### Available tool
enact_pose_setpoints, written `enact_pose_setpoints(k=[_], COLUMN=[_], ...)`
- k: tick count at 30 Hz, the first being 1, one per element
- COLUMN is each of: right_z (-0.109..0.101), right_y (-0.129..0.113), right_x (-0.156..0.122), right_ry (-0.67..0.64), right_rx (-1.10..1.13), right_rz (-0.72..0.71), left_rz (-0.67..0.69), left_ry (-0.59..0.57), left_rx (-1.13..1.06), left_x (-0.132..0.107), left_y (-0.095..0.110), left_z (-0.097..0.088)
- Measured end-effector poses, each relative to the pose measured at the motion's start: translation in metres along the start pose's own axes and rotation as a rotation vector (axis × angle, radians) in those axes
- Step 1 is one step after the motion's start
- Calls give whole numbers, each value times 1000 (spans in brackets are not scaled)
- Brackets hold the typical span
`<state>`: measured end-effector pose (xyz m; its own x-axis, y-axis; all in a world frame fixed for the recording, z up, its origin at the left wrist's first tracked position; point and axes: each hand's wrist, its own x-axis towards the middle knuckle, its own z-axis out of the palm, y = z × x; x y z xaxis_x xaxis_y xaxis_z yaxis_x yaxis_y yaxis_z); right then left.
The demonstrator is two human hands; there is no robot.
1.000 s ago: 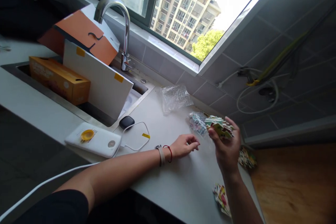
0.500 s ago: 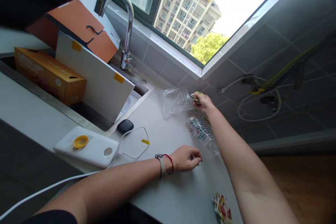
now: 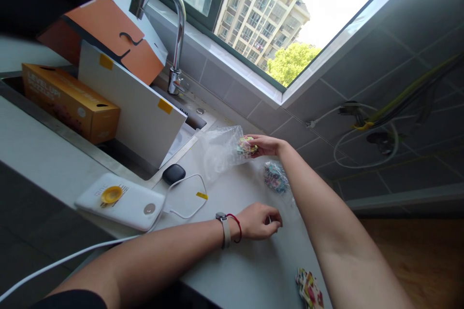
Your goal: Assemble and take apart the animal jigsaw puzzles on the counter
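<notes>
My right hand (image 3: 264, 145) reaches across the white counter (image 3: 232, 231) and pinches a small stack of colourful puzzle pieces (image 3: 247, 145) at the mouth of a clear plastic bag (image 3: 219, 152). My left hand (image 3: 261, 220) rests on the counter nearer me, fingers curled together; what they hold, if anything, is hidden. A second clear bag with puzzle pieces (image 3: 275, 176) lies just under my right forearm. More loose puzzle pieces (image 3: 310, 290) sit at the counter's near right edge.
A sink holds a white and orange box (image 3: 126, 87) and a yellow carton (image 3: 68, 104), with a chrome tap (image 3: 170, 24) behind. A white power bank (image 3: 121, 201), its cable and a black pebble-shaped case (image 3: 173, 174) lie left of my left hand. Cables (image 3: 362, 125) hang on the tiled wall.
My right hand carried the stack of puzzle pieces from in front of me to the far bag, then lifted and shifted that bag leftward. My left hand stayed almost still.
</notes>
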<state>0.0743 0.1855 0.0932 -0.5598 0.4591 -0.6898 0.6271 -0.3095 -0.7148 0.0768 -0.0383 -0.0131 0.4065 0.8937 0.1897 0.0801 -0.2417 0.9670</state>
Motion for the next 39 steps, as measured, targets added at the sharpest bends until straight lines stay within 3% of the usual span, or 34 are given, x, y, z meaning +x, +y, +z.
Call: enact_pose_setpoints(k=[8, 14, 17, 22, 25, 28, 30, 34, 35, 39], right_z=[37, 58, 59, 35, 31, 37, 44, 50, 50, 45], right_y=[14, 17, 17, 23, 27, 35, 47, 98, 117, 193], right_x=[15, 13, 10, -12, -62, -135, -183, -249, -258, -268], right_ry=[-197, -207, -87, 299, 454, 537, 486, 160, 135, 281], right_rx=[-12, 33, 21, -175, -374, -662, -788, -848, -827, -866], right_rz=[19, -33, -88, -221, -352, -494, -430, 31, 146, 365], left_rz=[2, -7, -32, -16, -23, -24, -15, -8, -8, -21], left_ry=[-3, -20, -1, 2, 4, 8, 9, 17, 17, 10], left_rx=[-38, -91, -73, -63, -45, -33, -32, -24, -22, -26], left_x=[3, 4, 2, 4, 2, 1, 1, 2, 1, 1], left_y=[-8, -6, -4, -6, -4, -2, -3, -6, -6, -4], left_z=[2, -3, -3, -4, -4, -3, -3, -2, -2, -1])
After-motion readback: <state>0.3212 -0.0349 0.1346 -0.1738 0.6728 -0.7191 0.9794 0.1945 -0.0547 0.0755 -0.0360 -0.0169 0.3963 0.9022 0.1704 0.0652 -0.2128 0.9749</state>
